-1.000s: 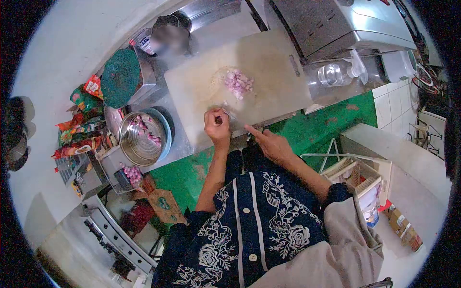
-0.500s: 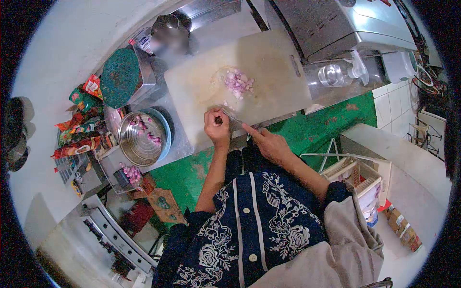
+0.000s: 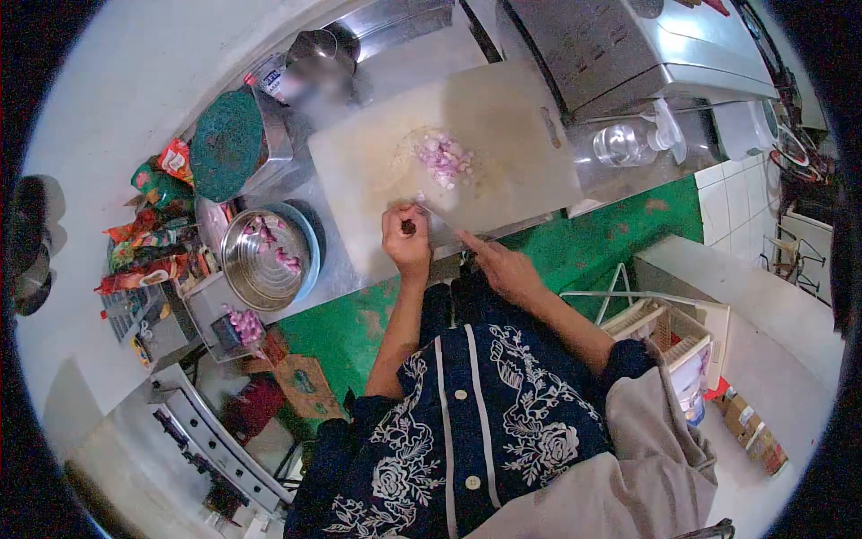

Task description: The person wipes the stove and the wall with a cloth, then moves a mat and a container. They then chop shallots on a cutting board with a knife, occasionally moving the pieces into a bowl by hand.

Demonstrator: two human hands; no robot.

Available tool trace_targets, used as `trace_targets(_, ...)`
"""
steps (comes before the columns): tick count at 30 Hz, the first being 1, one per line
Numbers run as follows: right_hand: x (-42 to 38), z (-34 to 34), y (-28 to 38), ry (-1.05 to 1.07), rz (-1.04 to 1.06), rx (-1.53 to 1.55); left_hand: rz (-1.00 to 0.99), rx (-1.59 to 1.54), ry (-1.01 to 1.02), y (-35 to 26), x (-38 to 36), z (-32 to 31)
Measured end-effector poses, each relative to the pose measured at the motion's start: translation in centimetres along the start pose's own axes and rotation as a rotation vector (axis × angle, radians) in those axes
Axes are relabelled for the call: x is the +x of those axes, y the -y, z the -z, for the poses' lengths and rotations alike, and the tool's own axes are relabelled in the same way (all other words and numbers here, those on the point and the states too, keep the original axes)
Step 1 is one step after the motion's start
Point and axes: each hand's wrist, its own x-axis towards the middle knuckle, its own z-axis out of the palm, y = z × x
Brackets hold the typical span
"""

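Observation:
Near the front edge of the white cutting board (image 3: pixel 359 166), my left hand (image 3: pixel 404 244) is closed, fingertips down on a mostly hidden shallot (image 3: pixel 420 197). A dark patch, perhaps a ring, shows on that hand's back. My right hand (image 3: pixel 510 274) is wrapped round the handle of a knife (image 3: pixel 441 218), index finger stretched along it. The thin blade points up and left, its tip beside my left fingertips. A heap of chopped shallots (image 3: pixel 444 159) lies mid-board, beyond both hands.
Left of the board, a steel pan (image 3: pixel 235 280) with several shallot pieces sits over a blue basin (image 3: pixel 312 260). More shallots (image 3: pixel 242 325) lie in a tray nearby. A green-lidded container (image 3: pixel 227 148) stands behind. A plastic bottle (image 3: pixel 620 145) lies right of the board.
My right hand and the knife have shifted slightly right and the blade angle has changed a little. My left hand stays in about the same place.

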Motion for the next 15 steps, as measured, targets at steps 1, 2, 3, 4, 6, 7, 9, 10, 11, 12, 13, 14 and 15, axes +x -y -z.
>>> trace_targets(1,0.4,-0.6,-0.2,-0.078,0.043,0.062,-0.039,0.014,-0.005,0.2,-0.1,-0.1)
trace_targets(2,1.1,-1.4,-0.7,-0.115,0.084,0.094,0.0,0.009,0.0,0.4,-0.2,-0.2)
trace_targets(3,2.0,-1.9,-0.7,-0.152,0.126,0.127,0.039,0.005,0.004,0.6,-0.2,-0.2)
trace_targets(4,2.4,-2.2,-0.9,-0.19,0.169,0.161,0.076,0.001,0.008,0.8,-0.3,-0.2)
trace_targets(6,1.6,-1.4,-0.9,-0.146,0.125,0.099,0.036,-0.012,0.001,0.9,-0.3,-0.2)
trace_targets(7,1.1,-0.4,-0.5,-0.123,0.104,0.066,0.017,-0.019,-0.005,0.8,-0.3,-0.2)
trace_targets(9,0.1,1.5,0.3,0.056,-0.007,-0.092,0.042,-0.039,0.01,0.6,-0.3,-0.1)
trace_targets(10,-0.1,1.9,0.5,0.145,-0.063,-0.17,0.055,-0.049,0.019,0.5,-0.3,-0.1)
trace_targets(11,0.0,1.6,0.3,0.1,-0.026,-0.168,0.053,-0.058,0.007,0.5,-0.3,-0.1)
trace_targets(12,0.1,1.2,0.1,0.055,0.01,-0.164,0.053,-0.067,-0.003,0.6,-0.3,-0.1)
trace_targets(13,0.3,0.9,-0.1,0.008,0.046,-0.161,0.051,-0.078,-0.012,0.6,-0.3,-0.2)
trace_targets(14,0.5,0.7,-0.3,0.008,0.04,-0.169,0.042,-0.059,-0.004,0.5,-0.4,-0.2)
trace_targets(15,1.0,0.7,-0.3,0.008,0.037,-0.176,0.031,-0.039,0.002,0.3,-0.3,-0.1)
